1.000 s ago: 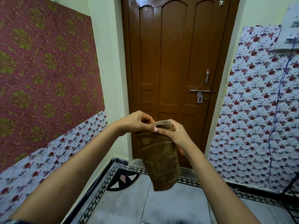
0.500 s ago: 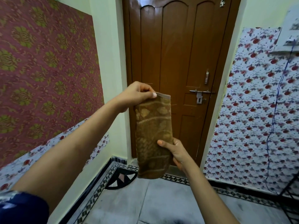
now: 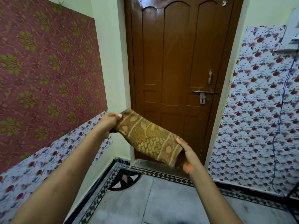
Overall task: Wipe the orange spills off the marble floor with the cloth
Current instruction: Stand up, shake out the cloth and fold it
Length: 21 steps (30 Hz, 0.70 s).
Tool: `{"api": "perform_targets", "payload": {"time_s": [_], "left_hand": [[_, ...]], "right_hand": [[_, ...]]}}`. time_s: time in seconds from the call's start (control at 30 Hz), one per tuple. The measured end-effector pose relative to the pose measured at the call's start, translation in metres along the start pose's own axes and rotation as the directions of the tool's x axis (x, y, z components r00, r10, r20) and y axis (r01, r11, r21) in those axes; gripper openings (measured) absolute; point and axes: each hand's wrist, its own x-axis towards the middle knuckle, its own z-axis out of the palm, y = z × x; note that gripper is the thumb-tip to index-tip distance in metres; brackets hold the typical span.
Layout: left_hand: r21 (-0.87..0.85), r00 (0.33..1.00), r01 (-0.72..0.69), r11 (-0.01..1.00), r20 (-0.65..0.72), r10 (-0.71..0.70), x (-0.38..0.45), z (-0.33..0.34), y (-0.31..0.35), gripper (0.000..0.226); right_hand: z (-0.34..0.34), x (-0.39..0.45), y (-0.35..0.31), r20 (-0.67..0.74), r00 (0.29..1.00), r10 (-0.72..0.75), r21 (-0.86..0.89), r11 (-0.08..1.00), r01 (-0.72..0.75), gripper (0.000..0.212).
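I note the cloth no longer hangs upright: it now slants across at waist height, folded double. My left hand has dropped and pinches its upper end; my right hand is clamped on the lower end. No orange spill shows on the floor. Wiping not yet begun, I judge.

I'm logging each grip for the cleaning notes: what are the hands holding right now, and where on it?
Both hold the folded brown cloth, stretched between them: the left hand pinches its upper end, the right hand grips its lower end.
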Motion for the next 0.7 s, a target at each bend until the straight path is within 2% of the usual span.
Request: {"api": "perform_targets", "payload": {"time_s": [0.13, 0.27, 0.43, 0.53, 0.6, 0.7], "left_hand": [[0.000, 0.994, 0.092, 0.996, 0.063, -0.092, -0.010, 0.014, -0.041, 0.012], [0.010, 0.971, 0.151, 0.988, 0.188, -0.150, -0.026, 0.034, -0.072, 0.021], [0.027, 0.944, 0.088, 0.996, 0.317, -0.092, -0.050, 0.069, -0.087, 0.021], [0.075, 0.941, -0.022, 0.997, 0.338, -0.005, -0.056, 0.084, -0.092, 0.018], [0.163, 0.947, -0.099, 0.982, 0.318, 0.043, -0.056, 0.090, -0.095, 0.019], [0.242, 0.947, -0.108, 0.964, 0.322, 0.025, -0.054, 0.092, -0.099, 0.020]], "right_hand": [[-0.002, 0.023, 0.015, -0.160, 0.986, 0.046, -0.139, 0.988, -0.069, 0.033], [-0.002, 0.034, 0.035, -0.231, 0.969, 0.087, -0.211, 0.968, -0.137, 0.038], [0.012, 0.031, 0.049, -0.218, 0.964, 0.150, -0.193, 0.962, -0.194, 0.027], [0.022, 0.027, 0.047, -0.193, 0.965, 0.177, -0.128, 0.971, -0.204, 0.027], [0.027, 0.023, 0.043, -0.155, 0.968, 0.195, -0.113, 0.970, -0.213, 0.039], [0.029, 0.020, 0.037, -0.020, 0.969, 0.246, -0.184, 0.952, -0.245, 0.072]]}}
